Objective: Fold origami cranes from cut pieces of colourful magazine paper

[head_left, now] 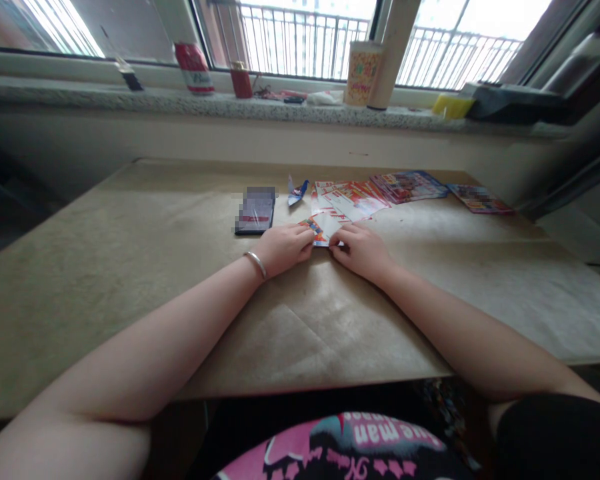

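On the tan table point(300, 320), well in from its near edge, the left hand point(286, 249) and right hand point(363, 249) hold a small paper point(325, 231) between narrowly curled fingers, with a phone point(258, 212), blue scrap point(298, 193) and printed sheets point(356, 197) toward the far edge.

Upper garment point(340, 450): printed front graphic point(325, 433) in pink, teal and black, with white lettering point(380, 433), partly legible as "ue man", and pink star shapes point(403, 468) below. Right sleeve point(560, 433): black, short, plain. Left wrist point(261, 259): one narrow, smooth, silver-coloured bangle point(256, 264); both forearms point(195, 327) uncovered
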### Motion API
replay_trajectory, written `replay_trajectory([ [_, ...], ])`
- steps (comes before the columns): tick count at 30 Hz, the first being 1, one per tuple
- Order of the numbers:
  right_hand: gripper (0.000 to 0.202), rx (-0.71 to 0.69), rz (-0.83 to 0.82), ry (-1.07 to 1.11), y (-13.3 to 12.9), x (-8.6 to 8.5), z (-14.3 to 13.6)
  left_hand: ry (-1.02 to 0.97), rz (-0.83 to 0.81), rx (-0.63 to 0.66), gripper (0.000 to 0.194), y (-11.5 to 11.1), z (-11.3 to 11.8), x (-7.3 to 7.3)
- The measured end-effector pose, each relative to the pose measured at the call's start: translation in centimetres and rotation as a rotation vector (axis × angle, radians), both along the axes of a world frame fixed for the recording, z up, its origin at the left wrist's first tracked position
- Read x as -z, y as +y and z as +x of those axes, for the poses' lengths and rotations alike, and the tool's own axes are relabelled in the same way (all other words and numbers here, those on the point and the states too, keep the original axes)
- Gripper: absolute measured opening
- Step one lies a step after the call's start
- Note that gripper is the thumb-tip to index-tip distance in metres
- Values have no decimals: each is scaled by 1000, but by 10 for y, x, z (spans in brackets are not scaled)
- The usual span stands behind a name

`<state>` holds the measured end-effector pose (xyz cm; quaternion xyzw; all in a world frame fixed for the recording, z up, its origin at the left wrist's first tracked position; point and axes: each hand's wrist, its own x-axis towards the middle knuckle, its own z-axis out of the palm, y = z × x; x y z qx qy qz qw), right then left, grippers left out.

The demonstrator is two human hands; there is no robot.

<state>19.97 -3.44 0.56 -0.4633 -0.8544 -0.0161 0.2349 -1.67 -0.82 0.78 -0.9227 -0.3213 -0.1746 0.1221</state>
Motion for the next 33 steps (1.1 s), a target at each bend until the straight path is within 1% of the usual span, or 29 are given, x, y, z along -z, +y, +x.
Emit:
replay_trajectory([
  [5, 7, -24, 35, 101, -1, 5, -5, -129, -74, 44, 11, 0, 5, 7],
  [8, 6, -67, 18, 139, -2, 6, -8, -164, -95, 89, 12, -1, 8, 10],
  [11, 6, -87, 9, 175, -3, 7, -9, -165, -44, 114, 17, -4, 10, 10],
  [14, 6, -79, 18, 192, -2, 8, -7, -182, 36, 94, 21, -6, 10, 8],
  [20, 7, -70, 50, 145, 2, 7, 4, -151, 103, 102, 25, -2, 6, 5],
  [28, 7, -48, 129, 22, 6, 4, 20, -207, 80, 79, 21, 4, -1, 4],
  [33, 5, -24, 128, -21, 11, 3, 36, -194, 80, 48, 22, 4, -2, 5],
])
